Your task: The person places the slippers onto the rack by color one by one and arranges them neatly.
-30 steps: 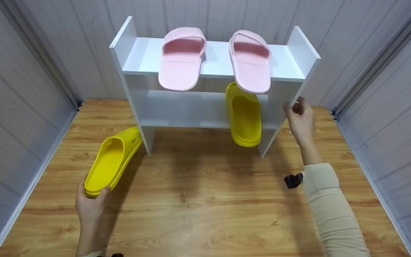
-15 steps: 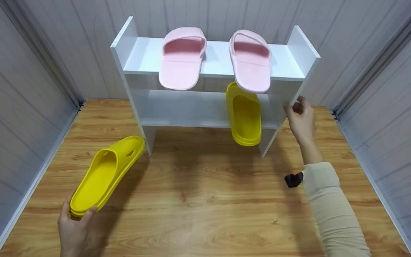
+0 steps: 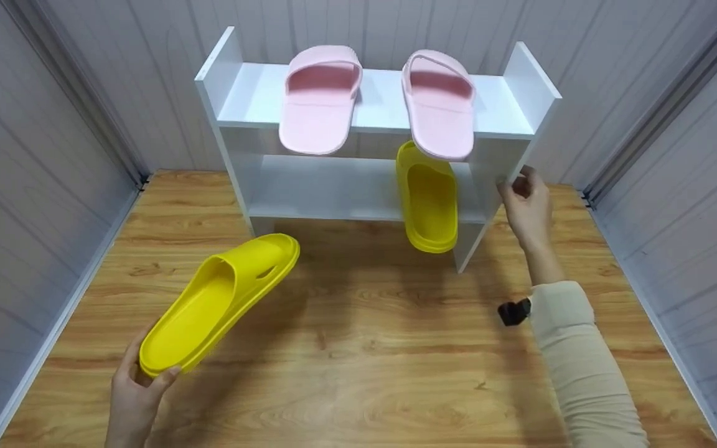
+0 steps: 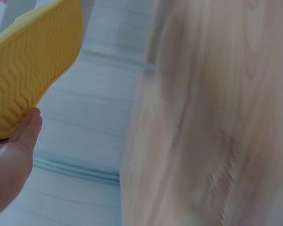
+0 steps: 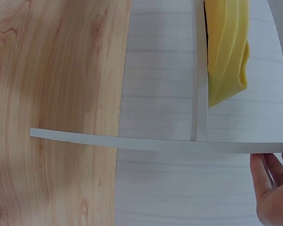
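My left hand [image 3: 137, 389] grips a yellow slipper [image 3: 218, 305] by its heel end, with the toe pointing up and right toward the rack. In the left wrist view the zigzag sole [image 4: 33, 66] faces the camera, above the floor. A white two-tier shoe rack [image 3: 327, 186] stands against the back wall. My right hand [image 3: 528, 208] pinches the front edge of its right side panel [image 5: 155, 144], between the two shelves. Another yellow slipper [image 3: 431, 208] lies on the lower shelf at the right, its heel jutting past the front edge.
Two pink slides [image 3: 319, 102] [image 3: 440, 106] sit apart on the top shelf, heels over its front edge. Panelled walls [image 3: 41, 124] close in the wood floor [image 3: 358, 373] at left, right and back. A small black device [image 3: 514, 312] is on the right wrist.
My left hand first drew the yellow slipper back from the rack's left side, then carried it rightward, its toe now in front of the left panel's foot. My right hand keeps its place.
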A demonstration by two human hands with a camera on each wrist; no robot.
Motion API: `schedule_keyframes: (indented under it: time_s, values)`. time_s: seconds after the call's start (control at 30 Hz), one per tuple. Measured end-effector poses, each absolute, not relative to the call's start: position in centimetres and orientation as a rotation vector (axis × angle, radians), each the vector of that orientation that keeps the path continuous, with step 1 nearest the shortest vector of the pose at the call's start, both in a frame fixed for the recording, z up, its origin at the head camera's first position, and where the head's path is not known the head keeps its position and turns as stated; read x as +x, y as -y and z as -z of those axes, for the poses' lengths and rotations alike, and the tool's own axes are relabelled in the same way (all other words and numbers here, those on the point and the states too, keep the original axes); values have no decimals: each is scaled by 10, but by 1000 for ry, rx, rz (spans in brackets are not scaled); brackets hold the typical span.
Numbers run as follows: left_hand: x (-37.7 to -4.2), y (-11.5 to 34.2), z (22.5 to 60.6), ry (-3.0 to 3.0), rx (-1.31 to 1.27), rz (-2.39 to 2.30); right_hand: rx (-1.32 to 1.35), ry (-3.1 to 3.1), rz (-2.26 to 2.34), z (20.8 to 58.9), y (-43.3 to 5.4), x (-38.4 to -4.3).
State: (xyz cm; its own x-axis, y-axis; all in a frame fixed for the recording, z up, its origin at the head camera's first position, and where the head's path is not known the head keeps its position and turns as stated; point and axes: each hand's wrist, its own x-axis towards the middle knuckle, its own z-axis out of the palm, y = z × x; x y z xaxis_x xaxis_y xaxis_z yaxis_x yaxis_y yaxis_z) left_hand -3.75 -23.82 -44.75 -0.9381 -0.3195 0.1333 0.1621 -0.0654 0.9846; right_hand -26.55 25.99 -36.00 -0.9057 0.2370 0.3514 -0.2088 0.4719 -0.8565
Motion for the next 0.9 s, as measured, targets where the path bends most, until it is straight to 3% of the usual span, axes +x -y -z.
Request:
schedule_keyframes:
  time_s: [0.63, 0.9]
  values:
    - [-79, 162, 436, 1723, -255, 2062, 21, 2274, -1414, 360, -261, -266]
    - [-97, 125, 428, 1842, -113, 1881, -25, 2285, -1430, 359, -260, -266]
